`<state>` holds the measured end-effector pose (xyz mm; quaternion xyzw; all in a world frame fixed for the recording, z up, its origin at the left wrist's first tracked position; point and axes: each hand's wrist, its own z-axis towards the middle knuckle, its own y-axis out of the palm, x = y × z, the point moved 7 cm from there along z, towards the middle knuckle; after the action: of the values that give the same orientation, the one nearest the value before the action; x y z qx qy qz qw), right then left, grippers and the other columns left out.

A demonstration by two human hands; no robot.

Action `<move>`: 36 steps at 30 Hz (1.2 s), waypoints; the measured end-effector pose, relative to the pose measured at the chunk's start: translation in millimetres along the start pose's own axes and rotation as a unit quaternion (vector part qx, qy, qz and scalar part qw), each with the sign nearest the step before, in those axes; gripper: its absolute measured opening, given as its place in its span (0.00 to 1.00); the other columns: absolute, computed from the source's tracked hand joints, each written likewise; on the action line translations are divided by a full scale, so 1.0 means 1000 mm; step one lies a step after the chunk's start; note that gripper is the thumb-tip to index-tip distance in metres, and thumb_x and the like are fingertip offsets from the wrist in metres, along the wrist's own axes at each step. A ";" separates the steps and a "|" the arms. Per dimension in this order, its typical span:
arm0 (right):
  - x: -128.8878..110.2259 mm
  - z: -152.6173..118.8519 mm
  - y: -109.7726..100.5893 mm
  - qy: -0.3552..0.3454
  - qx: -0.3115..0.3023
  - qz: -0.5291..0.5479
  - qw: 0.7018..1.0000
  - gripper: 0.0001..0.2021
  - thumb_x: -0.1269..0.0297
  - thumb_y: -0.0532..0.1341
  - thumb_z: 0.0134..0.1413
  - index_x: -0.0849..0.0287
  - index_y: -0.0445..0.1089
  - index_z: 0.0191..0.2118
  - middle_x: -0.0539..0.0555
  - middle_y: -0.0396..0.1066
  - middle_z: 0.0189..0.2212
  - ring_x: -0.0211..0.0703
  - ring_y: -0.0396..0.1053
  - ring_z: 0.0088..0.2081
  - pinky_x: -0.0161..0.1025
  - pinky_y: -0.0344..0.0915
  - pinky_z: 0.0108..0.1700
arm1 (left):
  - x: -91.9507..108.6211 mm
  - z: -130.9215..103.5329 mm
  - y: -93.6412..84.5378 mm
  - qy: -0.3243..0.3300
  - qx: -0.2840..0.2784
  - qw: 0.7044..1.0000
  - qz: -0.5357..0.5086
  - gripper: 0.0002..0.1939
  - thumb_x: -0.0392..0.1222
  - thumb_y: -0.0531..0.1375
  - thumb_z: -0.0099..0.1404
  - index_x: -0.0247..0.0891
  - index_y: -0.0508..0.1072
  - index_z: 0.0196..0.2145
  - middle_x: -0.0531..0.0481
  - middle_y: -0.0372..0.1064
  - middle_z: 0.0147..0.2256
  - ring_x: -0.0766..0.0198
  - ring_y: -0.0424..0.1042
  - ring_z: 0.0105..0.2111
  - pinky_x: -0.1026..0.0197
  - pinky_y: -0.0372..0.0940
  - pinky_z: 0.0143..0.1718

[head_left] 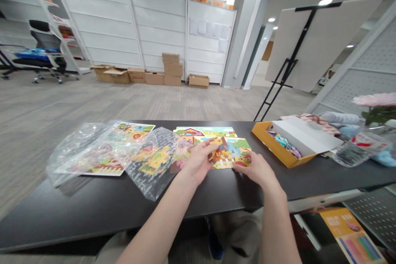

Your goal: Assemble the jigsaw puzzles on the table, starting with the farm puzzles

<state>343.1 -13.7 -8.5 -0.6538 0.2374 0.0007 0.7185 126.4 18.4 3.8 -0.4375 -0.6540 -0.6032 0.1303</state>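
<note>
Nearest you, bare forearms (161, 218) reach over smooth black surface (93, 206). Leftmost, crinkled clear plastic bag (66, 154) by colourful printed sheet. Next, clear bag with white markings (151, 187), yellow pieces showing. Your left hand (198, 161) grips left edge of flat, bright farm-animal picture card (227, 152), orange lion and white fence visible; seams hard to read. Your right hand (255, 168) pinches its right edge. Two-handed handling seems in hand, calling for light, level hold. Farther right, open yellow cardboard box (275, 152).
</note>
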 end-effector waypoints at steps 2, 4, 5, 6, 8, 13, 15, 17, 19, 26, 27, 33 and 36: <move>-0.003 -0.001 0.001 -0.007 -0.002 0.000 1.000 0.28 0.44 0.69 0.41 0.58 0.72 0.45 0.61 0.73 0.43 0.53 0.73 0.44 0.42 0.67 0.42 | -0.002 0.000 -0.001 -0.024 0.008 0.999 -0.041 0.18 0.32 0.70 0.56 0.36 0.74 0.45 0.50 0.76 0.34 0.70 0.74 0.27 0.70 0.67 0.25; -0.001 0.001 -0.001 -0.015 0.001 0.010 1.000 0.26 0.46 0.70 0.40 0.58 0.72 0.42 0.60 0.73 0.41 0.52 0.74 0.42 0.41 0.66 0.39 | -0.003 0.001 -0.005 -0.034 0.018 0.997 -0.060 0.17 0.32 0.69 0.57 0.36 0.74 0.44 0.50 0.76 0.34 0.70 0.74 0.27 0.70 0.67 0.24; 0.001 0.001 -0.002 -0.015 0.001 0.020 1.000 0.24 0.47 0.71 0.39 0.58 0.72 0.40 0.59 0.74 0.39 0.51 0.74 0.39 0.40 0.66 0.37 | -0.003 0.001 -0.007 -0.039 0.020 0.997 -0.064 0.17 0.32 0.69 0.57 0.37 0.74 0.44 0.50 0.76 0.35 0.69 0.74 0.27 0.69 0.67 0.25; 0.005 0.002 -0.003 -0.013 0.000 0.036 0.999 0.22 0.48 0.71 0.39 0.57 0.72 0.37 0.57 0.74 0.36 0.50 0.73 0.36 0.39 0.65 0.35 | -0.005 0.000 -0.009 -0.044 0.017 0.997 -0.066 0.17 0.31 0.68 0.58 0.37 0.73 0.44 0.50 0.76 0.35 0.68 0.74 0.28 0.67 0.69 0.26; 0.011 0.003 -0.006 -0.016 -0.009 0.094 0.995 0.18 0.50 0.71 0.40 0.56 0.71 0.33 0.55 0.74 0.30 0.46 0.71 0.29 0.38 0.63 0.30 | -0.009 0.000 -0.010 -0.056 0.001 0.997 -0.061 0.17 0.29 0.67 0.58 0.38 0.72 0.45 0.48 0.76 0.37 0.66 0.75 0.29 0.63 0.71 0.29; 0.008 -0.001 -0.025 -0.062 -0.017 0.365 0.929 0.21 0.45 0.68 0.45 0.58 0.72 0.36 0.56 0.77 0.30 0.45 0.72 0.29 0.38 0.65 0.29 | -0.016 0.002 -0.017 -0.051 0.003 0.998 -0.031 0.17 0.29 0.64 0.60 0.38 0.71 0.47 0.46 0.75 0.39 0.63 0.75 0.32 0.62 0.69 0.30; -0.001 -0.004 -0.029 -0.068 -0.018 0.436 0.897 0.23 0.43 0.68 0.47 0.59 0.73 0.38 0.58 0.78 0.33 0.46 0.73 0.32 0.38 0.67 0.32 | -0.018 0.001 -0.017 -0.054 0.009 0.998 -0.027 0.17 0.31 0.64 0.60 0.39 0.71 0.46 0.47 0.75 0.39 0.63 0.75 0.32 0.63 0.68 0.30; -0.016 -0.005 -0.025 -0.079 -0.037 0.460 0.884 0.24 0.43 0.69 0.46 0.60 0.74 0.39 0.58 0.78 0.34 0.47 0.74 0.33 0.39 0.69 0.34 | -0.021 0.000 -0.013 -0.057 0.006 0.998 -0.026 0.15 0.32 0.64 0.60 0.38 0.71 0.45 0.47 0.75 0.39 0.64 0.75 0.33 0.65 0.67 0.29; -0.034 -0.006 -0.016 -0.094 -0.059 0.456 0.883 0.24 0.44 0.70 0.44 0.61 0.75 0.38 0.58 0.78 0.33 0.47 0.74 0.33 0.40 0.70 0.35 | -0.024 -0.002 -0.008 -0.059 0.003 0.998 -0.027 0.14 0.32 0.65 0.60 0.38 0.71 0.44 0.47 0.75 0.39 0.65 0.75 0.33 0.66 0.66 0.30; -0.072 -0.011 -0.007 -0.171 -0.027 0.392 0.903 0.15 0.51 0.64 0.53 0.59 0.76 0.37 0.55 0.78 0.30 0.46 0.74 0.32 0.40 0.69 0.35 | -0.034 -0.004 0.007 -0.048 -0.050 0.998 0.005 0.26 0.24 0.66 0.51 0.37 0.69 0.47 0.48 0.75 0.35 0.63 0.76 0.33 0.63 0.66 0.35; -0.075 -0.012 -0.008 -0.186 -0.032 0.385 0.904 0.14 0.52 0.63 0.56 0.59 0.76 0.37 0.56 0.78 0.32 0.46 0.75 0.33 0.40 0.69 0.36 | -0.034 -0.004 0.008 -0.044 -0.058 0.997 0.002 0.27 0.23 0.65 0.49 0.37 0.69 0.47 0.49 0.74 0.35 0.63 0.75 0.33 0.63 0.66 0.35; -0.014 0.003 -0.032 -0.068 0.125 0.240 0.960 0.16 0.50 0.58 0.58 0.57 0.76 0.35 0.57 0.79 0.34 0.51 0.75 0.36 0.44 0.67 0.41 | -0.025 -0.002 -0.004 -0.058 -0.003 0.997 -0.049 0.20 0.25 0.60 0.50 0.38 0.68 0.41 0.49 0.74 0.35 0.65 0.73 0.29 0.66 0.65 0.27; 0.028 0.015 -0.029 0.025 0.132 0.096 0.986 0.17 0.49 0.59 0.57 0.57 0.76 0.38 0.60 0.79 0.39 0.56 0.75 0.40 0.47 0.66 0.43 | -0.019 -0.002 -0.011 -0.068 0.019 0.993 -0.097 0.14 0.27 0.57 0.51 0.37 0.67 0.36 0.50 0.72 0.33 0.67 0.70 0.26 0.67 0.62 0.23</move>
<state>381.9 -12.9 10.1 -0.5271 0.3150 0.0222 0.7890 128.7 9.9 -17.0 -0.4096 -0.7119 -0.5693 0.0345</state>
